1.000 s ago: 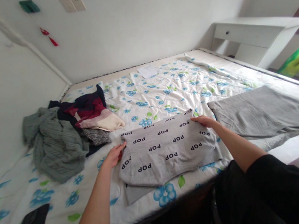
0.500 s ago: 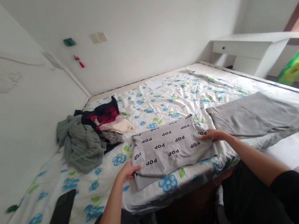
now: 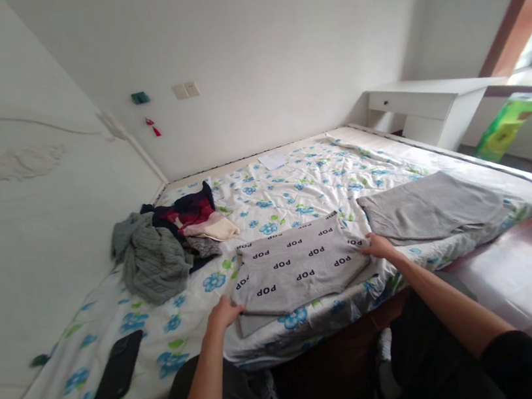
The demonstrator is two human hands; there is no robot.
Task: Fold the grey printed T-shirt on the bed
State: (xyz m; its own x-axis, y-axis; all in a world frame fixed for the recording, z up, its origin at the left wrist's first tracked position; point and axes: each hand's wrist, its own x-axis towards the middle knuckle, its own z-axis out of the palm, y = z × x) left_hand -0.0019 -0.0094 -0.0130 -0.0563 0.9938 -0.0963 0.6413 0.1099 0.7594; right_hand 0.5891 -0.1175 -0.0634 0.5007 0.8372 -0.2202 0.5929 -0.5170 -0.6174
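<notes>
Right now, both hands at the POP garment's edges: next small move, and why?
Probably fold it once more, right side over left. The left hand and right hand grip opposite edges of the grey POP garment, which lies flat and part-folded near the bed's front edge, a layer showing underneath.

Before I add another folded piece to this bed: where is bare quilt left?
Bare quilt lies beyond the POP garment, up to the white paper. More lies between the black phone and the left hand. It is crowded at the clothes pile and plain grey garment.
</notes>
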